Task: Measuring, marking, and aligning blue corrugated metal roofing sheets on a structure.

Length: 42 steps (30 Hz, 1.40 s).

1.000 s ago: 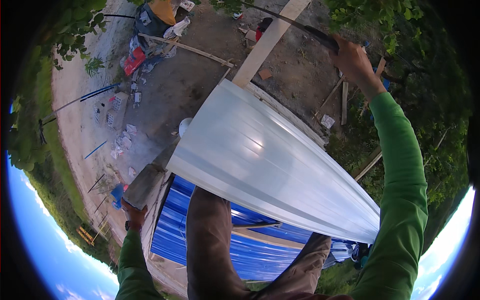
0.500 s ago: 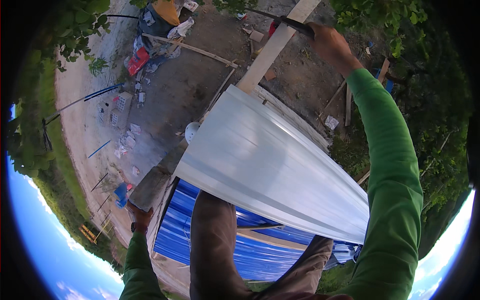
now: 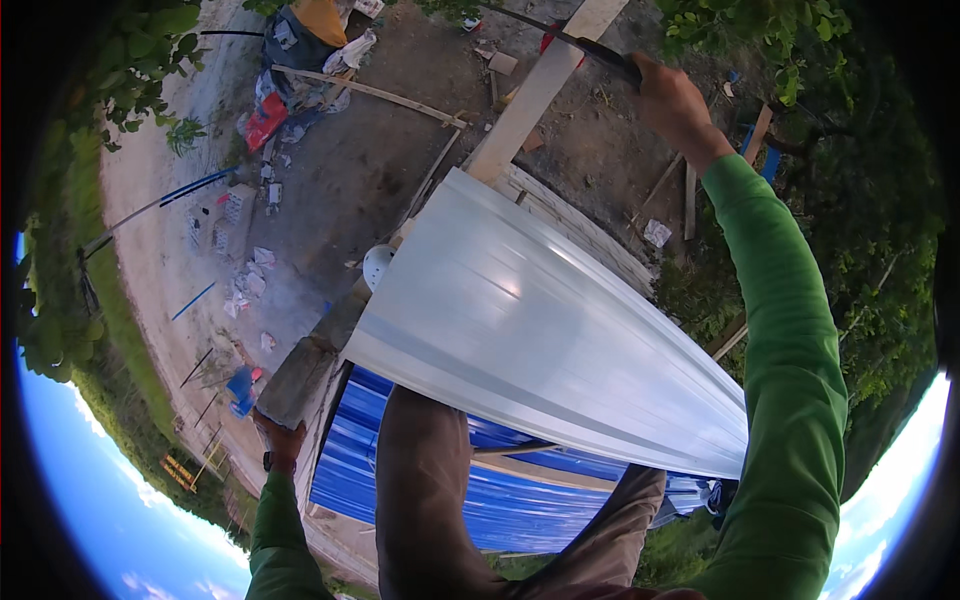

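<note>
High at the right, my right hand (image 3: pixel 682 105) is closed round the thick black handle of a long, thin dark tool (image 3: pixel 590 48). Its narrow length reaches left across a pale wooden board (image 3: pixel 545 95), whose lower end goes under a light metal roofing sheet (image 3: pixel 540 320). The tool's kind is not clear. At the lower left, my left hand (image 3: pixel 280 435) grips the near end of a grey beam (image 3: pixel 300 385), which runs up beside the sheet; some of its fingers are hidden. My knees straddle the near edge of the sheet.
Blue corrugated roofing (image 3: pixel 350 440) lies lower down beneath my legs. Far below is bare ground with a heap of bags (image 3: pixel 300 70), hollow bricks (image 3: pixel 235 215), loose planks (image 3: pixel 370 92) and rubble. A round white object (image 3: pixel 377 265) sits beside the sheet. Leafy branches (image 3: pixel 760 40) hang at the upper right.
My right hand and the tool in it have shifted slightly right and down across the board. The left hand keeps its hold on the beam, and the whole view has moved a little.
</note>
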Tool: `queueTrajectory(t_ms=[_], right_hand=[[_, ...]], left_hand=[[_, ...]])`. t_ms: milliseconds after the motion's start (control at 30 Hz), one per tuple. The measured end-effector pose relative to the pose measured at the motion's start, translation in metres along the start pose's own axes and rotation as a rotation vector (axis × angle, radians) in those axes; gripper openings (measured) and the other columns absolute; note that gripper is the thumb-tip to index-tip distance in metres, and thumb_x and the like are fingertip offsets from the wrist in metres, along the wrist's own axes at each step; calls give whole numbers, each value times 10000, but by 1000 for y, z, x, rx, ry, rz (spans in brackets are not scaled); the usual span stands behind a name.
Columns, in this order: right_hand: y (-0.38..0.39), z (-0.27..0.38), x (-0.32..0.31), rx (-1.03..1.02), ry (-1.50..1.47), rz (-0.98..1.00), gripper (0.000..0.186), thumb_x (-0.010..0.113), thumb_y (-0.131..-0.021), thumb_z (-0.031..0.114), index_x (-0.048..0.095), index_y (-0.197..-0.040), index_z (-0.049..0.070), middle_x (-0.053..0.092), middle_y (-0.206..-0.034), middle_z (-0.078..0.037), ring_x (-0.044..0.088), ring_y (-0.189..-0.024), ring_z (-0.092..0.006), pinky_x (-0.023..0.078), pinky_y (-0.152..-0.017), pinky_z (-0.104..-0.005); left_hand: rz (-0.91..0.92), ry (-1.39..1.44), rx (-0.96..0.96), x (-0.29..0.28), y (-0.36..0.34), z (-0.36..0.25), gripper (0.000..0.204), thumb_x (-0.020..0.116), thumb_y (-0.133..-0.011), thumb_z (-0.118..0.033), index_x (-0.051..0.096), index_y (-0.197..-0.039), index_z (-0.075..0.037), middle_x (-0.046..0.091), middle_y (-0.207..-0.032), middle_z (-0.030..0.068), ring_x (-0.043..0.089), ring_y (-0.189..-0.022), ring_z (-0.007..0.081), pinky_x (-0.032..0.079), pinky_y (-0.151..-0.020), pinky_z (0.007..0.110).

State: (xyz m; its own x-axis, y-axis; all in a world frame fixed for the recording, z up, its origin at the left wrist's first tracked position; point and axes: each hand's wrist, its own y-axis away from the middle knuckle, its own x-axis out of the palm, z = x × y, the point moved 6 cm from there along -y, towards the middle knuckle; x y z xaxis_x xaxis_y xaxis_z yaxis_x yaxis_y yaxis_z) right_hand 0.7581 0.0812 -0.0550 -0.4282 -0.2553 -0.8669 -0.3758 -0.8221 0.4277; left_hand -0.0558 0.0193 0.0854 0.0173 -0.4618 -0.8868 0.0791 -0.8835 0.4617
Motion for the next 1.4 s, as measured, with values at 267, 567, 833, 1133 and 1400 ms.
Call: queueTrajectory(t_ms=[267,567,833,1133,1400], right_hand=[[110,-69,-33,184,-103,59,332,583,-820,173,550,-1148,134,644,-824,-161,638,-792,-315,495,-665,-386],[-21,17,1,-28,-98,-39,326,507,-851,249,501,-1163,157,625,-907,-190,601,-830,-376,483,-702,-466],[116,-97,-19,83,-94,-35,407,596,-811,207,527,-1200,112,648,-856,-159,640,-790,-317,496,-694,-383],[-31,20,11,-58,-19,-23,331,493,-838,204,500,-1163,145,628,-872,-192,610,-825,-377,487,-711,-454],[132,-91,-23,133,-194,-10,342,592,-821,143,541,-1159,124,648,-846,-154,648,-802,-295,502,-688,-379]], left_hand=[[-29,-27,-73,-15,10,21,1102,781,-505,-145,84,-1348,-10,281,-1277,223,280,-1209,380,224,-1045,454],[-25,-44,6,4,5,2,1089,773,-519,-125,71,-1343,-1,283,-1267,230,296,-1183,383,247,-1024,459],[-55,-46,-37,-16,13,3,1071,774,-512,-111,110,-1347,-14,314,-1256,207,318,-1189,373,256,-1027,438],[9,1,-78,0,4,-9,1081,760,-505,-66,84,-1347,-19,291,-1263,206,305,-1187,370,244,-1038,434],[-6,-40,-110,-15,17,4,1075,750,-514,-59,75,-1350,-19,279,-1266,199,293,-1201,359,235,-1044,433]])
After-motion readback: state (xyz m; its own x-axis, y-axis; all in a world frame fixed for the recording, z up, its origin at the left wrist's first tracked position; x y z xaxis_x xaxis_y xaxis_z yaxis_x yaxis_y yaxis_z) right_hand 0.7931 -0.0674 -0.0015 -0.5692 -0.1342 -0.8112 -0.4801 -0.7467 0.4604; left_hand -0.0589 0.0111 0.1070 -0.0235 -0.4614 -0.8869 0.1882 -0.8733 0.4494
